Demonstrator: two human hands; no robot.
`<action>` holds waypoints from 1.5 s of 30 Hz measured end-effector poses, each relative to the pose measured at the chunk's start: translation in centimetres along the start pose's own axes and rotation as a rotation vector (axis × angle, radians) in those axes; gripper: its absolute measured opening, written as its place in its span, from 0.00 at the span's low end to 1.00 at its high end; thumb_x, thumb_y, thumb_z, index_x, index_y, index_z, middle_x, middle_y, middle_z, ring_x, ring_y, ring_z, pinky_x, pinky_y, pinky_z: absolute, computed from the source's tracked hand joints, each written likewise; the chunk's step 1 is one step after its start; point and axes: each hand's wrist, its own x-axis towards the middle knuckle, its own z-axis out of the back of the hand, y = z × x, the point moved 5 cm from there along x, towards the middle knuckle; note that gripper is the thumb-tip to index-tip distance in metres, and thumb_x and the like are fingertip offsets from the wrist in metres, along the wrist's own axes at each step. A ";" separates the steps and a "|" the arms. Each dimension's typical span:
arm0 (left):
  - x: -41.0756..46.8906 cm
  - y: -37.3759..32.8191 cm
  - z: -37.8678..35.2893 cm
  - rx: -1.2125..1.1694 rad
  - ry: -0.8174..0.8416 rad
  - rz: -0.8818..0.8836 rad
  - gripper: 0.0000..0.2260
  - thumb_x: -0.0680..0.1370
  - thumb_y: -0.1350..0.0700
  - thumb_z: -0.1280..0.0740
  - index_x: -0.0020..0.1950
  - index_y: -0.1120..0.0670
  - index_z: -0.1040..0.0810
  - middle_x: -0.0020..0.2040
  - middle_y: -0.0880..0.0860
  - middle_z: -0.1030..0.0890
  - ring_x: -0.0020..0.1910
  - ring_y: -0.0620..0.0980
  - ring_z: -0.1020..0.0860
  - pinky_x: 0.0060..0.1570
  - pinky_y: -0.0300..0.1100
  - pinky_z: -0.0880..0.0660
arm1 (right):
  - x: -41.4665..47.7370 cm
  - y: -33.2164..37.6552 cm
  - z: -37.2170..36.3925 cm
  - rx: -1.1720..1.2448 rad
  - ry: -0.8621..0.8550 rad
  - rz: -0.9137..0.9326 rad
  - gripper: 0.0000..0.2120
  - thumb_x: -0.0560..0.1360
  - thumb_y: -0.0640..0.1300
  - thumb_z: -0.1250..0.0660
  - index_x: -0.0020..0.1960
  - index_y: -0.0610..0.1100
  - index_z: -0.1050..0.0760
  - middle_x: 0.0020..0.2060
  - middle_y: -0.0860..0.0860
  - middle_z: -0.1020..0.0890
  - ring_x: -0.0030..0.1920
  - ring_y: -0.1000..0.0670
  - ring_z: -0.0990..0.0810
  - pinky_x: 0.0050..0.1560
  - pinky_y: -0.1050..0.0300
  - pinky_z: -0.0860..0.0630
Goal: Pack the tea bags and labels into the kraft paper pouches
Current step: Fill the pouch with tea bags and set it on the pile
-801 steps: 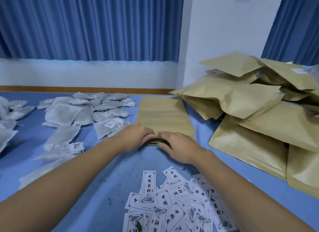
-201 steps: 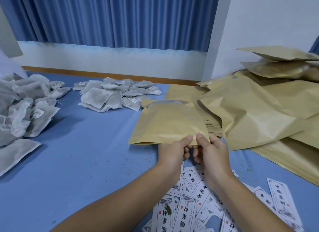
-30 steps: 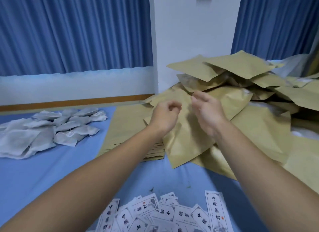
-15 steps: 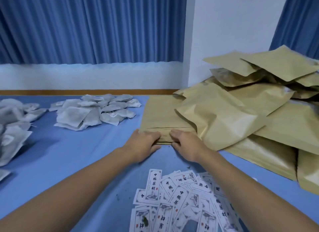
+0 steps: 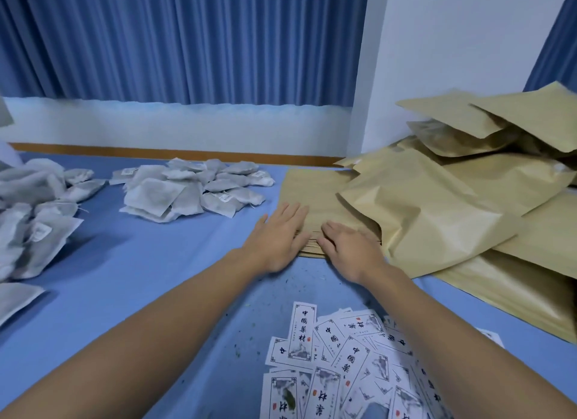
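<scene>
A flat stack of empty kraft paper pouches (image 5: 312, 187) lies on the blue table (image 5: 140, 278). My left hand (image 5: 278, 234) rests flat on the stack's near left corner, fingers straight. My right hand (image 5: 346, 247) lies on the stack's near edge beside it, fingers spread over the top pouch. White tea bags (image 5: 190, 190) sit in a pile to the left of the stack. Printed paper labels (image 5: 340, 362) are scattered near me, between my forearms.
A heap of puffed kraft pouches (image 5: 452, 206) covers the right side and overlaps the flat stack. More tea bags (image 5: 31, 219) pile up at the far left. Blue curtains and a white wall close off the back. Tea crumbs dot the cloth.
One second ago both hands hovered over the heap at the right. They came down to the flat stack's near edge, and my left hand has since slid onto the top pouch, fingers flattened.
</scene>
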 end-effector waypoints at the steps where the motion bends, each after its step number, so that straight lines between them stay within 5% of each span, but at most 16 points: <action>1: -0.1 0.2 -0.5 -0.019 0.048 0.020 0.24 0.84 0.42 0.48 0.78 0.49 0.42 0.76 0.49 0.37 0.77 0.50 0.42 0.73 0.59 0.41 | -0.3 0.1 0.3 -0.014 -0.057 0.019 0.18 0.85 0.57 0.48 0.66 0.50 0.28 0.67 0.53 0.23 0.68 0.50 0.27 0.65 0.49 0.33; 4: -1.4 0.5 -1.7 -0.069 0.074 0.037 0.20 0.84 0.41 0.47 0.72 0.48 0.33 0.67 0.47 0.27 0.69 0.48 0.32 0.72 0.59 0.42 | -1.1 0.2 1.4 0.039 -0.152 0.061 0.15 0.82 0.57 0.39 0.62 0.53 0.20 0.56 0.53 0.16 0.59 0.48 0.21 0.59 0.51 0.28; 7: -2.5 0.8 -1.0 -0.043 -0.079 0.012 0.17 0.83 0.42 0.43 0.66 0.47 0.24 0.63 0.45 0.20 0.64 0.48 0.25 0.73 0.55 0.43 | -1.5 0.2 2.5 0.210 -0.147 0.105 0.15 0.78 0.56 0.32 0.61 0.53 0.18 0.55 0.53 0.15 0.57 0.48 0.21 0.58 0.54 0.28; 14: -3.7 1.7 1.5 -0.017 -0.195 -0.069 0.11 0.83 0.46 0.39 0.59 0.43 0.17 0.55 0.42 0.17 0.56 0.45 0.20 0.73 0.51 0.45 | -1.5 1.9 3.2 0.155 -0.002 0.284 0.12 0.83 0.51 0.38 0.58 0.52 0.17 0.54 0.54 0.20 0.55 0.51 0.24 0.53 0.57 0.31; 19: -3.9 1.2 2.4 -0.045 -0.285 -0.110 0.06 0.80 0.48 0.32 0.52 0.46 0.16 0.49 0.42 0.16 0.51 0.45 0.20 0.71 0.50 0.41 | -1.6 3.5 3.7 -0.072 -0.065 0.297 0.13 0.83 0.44 0.43 0.52 0.49 0.20 0.48 0.51 0.25 0.52 0.48 0.25 0.47 0.52 0.28; 23: -6.0 0.8 3.1 -0.133 -0.535 -0.121 0.11 0.76 0.45 0.29 0.52 0.50 0.16 0.50 0.45 0.17 0.52 0.47 0.21 0.57 0.46 0.29 | -2.0 4.1 3.9 -0.048 -0.153 0.281 0.10 0.82 0.44 0.39 0.52 0.49 0.19 0.47 0.52 0.23 0.51 0.49 0.24 0.44 0.55 0.30; 26: -8.1 1.4 3.6 -0.531 -0.774 0.126 0.11 0.77 0.46 0.31 0.40 0.51 0.22 0.37 0.44 0.24 0.38 0.42 0.26 0.41 0.38 0.30 | -2.4 3.8 4.5 0.285 -0.280 0.149 0.07 0.80 0.47 0.32 0.48 0.48 0.15 0.43 0.52 0.19 0.46 0.48 0.22 0.46 0.51 0.27; 28: -8.3 1.4 2.4 -0.887 -0.639 0.345 0.17 0.76 0.44 0.29 0.37 0.55 0.26 0.29 0.47 0.26 0.29 0.45 0.27 0.33 0.47 0.25 | -2.5 3.7 4.8 0.499 -0.360 0.059 0.05 0.77 0.46 0.28 0.43 0.47 0.15 0.40 0.51 0.18 0.41 0.50 0.22 0.43 0.53 0.27; 30: -8.3 0.4 0.4 -1.216 -0.360 0.513 0.23 0.74 0.40 0.27 0.45 0.61 0.25 0.29 0.53 0.23 0.29 0.52 0.20 0.34 0.57 0.18 | -2.4 4.0 4.5 0.709 -0.348 0.015 0.06 0.75 0.45 0.25 0.40 0.46 0.15 0.36 0.51 0.17 0.35 0.53 0.24 0.39 0.59 0.30; 33: -8.5 -1.1 -1.4 -1.563 -0.098 0.594 0.29 0.74 0.39 0.29 0.58 0.65 0.25 0.43 0.58 0.15 0.45 0.56 0.14 0.41 0.48 0.17 | -2.4 4.9 3.5 0.953 -0.075 0.079 0.07 0.75 0.43 0.24 0.38 0.45 0.15 0.29 0.52 0.19 0.30 0.56 0.29 0.33 0.62 0.32; 35: -8.4 -1.1 -1.6 -1.648 -0.053 0.537 0.27 0.77 0.41 0.32 0.59 0.65 0.24 0.51 0.59 0.14 0.52 0.54 0.15 0.47 0.43 0.18 | -2.6 5.2 3.0 1.003 0.072 0.121 0.07 0.75 0.43 0.25 0.39 0.45 0.15 0.26 0.52 0.22 0.28 0.57 0.31 0.32 0.64 0.34; 38: -8.6 -0.7 -1.8 -1.780 -0.039 0.501 0.22 0.81 0.46 0.36 0.58 0.66 0.23 0.54 0.60 0.15 0.56 0.54 0.16 0.51 0.41 0.19 | -2.5 4.9 2.7 1.084 0.142 0.136 0.05 0.74 0.44 0.23 0.40 0.44 0.14 0.29 0.38 0.22 0.30 0.51 0.31 0.32 0.58 0.36; 42: -8.8 -0.4 -2.1 -1.833 -0.069 0.497 0.16 0.79 0.48 0.32 0.49 0.62 0.24 0.50 0.60 0.14 0.55 0.54 0.16 0.49 0.39 0.19 | -2.4 4.8 1.5 1.201 0.173 0.110 0.09 0.68 0.44 0.20 0.41 0.39 0.16 0.30 0.45 0.18 0.30 0.53 0.26 0.33 0.63 0.30; 45: -8.9 -0.6 -1.9 -1.861 -0.063 0.471 0.19 0.74 0.47 0.27 0.52 0.63 0.22 0.50 0.60 0.14 0.55 0.55 0.16 0.51 0.40 0.19 | -2.3 4.1 0.8 1.289 0.204 0.080 0.12 0.65 0.42 0.19 0.42 0.36 0.17 0.32 0.44 0.17 0.32 0.52 0.24 0.35 0.63 0.28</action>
